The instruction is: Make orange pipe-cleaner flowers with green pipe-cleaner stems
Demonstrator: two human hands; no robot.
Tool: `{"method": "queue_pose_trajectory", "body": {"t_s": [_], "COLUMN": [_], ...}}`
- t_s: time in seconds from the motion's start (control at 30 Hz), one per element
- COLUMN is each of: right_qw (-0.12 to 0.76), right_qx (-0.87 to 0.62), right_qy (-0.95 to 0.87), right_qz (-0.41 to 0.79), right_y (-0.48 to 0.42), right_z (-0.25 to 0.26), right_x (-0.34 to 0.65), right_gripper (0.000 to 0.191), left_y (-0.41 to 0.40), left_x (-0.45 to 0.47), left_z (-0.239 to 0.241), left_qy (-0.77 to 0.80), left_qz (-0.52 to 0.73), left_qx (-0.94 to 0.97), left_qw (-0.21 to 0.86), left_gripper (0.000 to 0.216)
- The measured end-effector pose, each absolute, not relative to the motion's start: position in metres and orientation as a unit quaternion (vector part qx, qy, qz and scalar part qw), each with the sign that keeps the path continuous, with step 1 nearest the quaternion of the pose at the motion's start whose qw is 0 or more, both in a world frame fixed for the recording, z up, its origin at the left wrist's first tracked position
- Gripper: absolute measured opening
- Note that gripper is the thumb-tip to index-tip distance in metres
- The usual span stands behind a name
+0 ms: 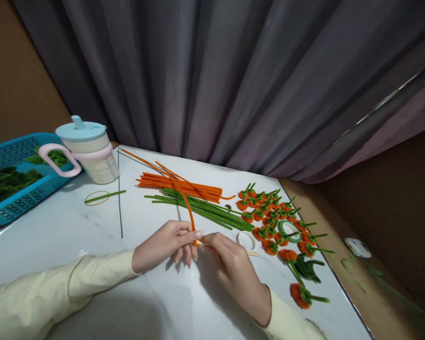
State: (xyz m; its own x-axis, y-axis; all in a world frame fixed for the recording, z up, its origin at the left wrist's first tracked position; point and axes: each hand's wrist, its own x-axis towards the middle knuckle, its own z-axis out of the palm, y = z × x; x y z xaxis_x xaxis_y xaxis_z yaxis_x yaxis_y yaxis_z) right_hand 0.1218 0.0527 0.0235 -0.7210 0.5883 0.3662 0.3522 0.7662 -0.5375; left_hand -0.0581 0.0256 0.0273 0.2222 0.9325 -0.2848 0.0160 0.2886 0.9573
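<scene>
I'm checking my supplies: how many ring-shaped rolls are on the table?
2: the white roll lies just beyond the right hand; the green roll lies among the orange-and-green pieces. Others may be hidden.

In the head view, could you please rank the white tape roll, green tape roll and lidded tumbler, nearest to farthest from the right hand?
1. White tape roll, beyond the right hand.
2. Green tape roll, farther right.
3. Lidded tumbler, far left.
</scene>
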Motion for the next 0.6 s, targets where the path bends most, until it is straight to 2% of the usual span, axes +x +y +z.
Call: {"method": "queue_pose_trajectory", "body": {"t_s": [0.27,0.47,0.6], "right_qw": [0.314,0.332,0.347], "right_qx": [-0.226,-0.25,-0.24], "right_qy": [-0.906,-0.886,-0.882], "right_qz": [0.172,0.206,0.21], "right_y": [0.049,0.046,0.045], "right_z": [0.022,0.018,0.018], "right_x": [0.121,0.119,0.118], "right_gripper": [0.041,0.034,0.037], "left_y": [0.024,0.024,0.022], "left_x": [-0.06,-0.06,-0.059], "left_z": [0.038,0.04,0.041], "left_qy": [0.487,0.492,0.499], "left_qz": [0.353,0.349,0.353], "left_qx": [0.411,0.393,0.382], "left_qw": [0.685,0.693,0.693], "left_gripper": [0.033,0.035,0.035]}}
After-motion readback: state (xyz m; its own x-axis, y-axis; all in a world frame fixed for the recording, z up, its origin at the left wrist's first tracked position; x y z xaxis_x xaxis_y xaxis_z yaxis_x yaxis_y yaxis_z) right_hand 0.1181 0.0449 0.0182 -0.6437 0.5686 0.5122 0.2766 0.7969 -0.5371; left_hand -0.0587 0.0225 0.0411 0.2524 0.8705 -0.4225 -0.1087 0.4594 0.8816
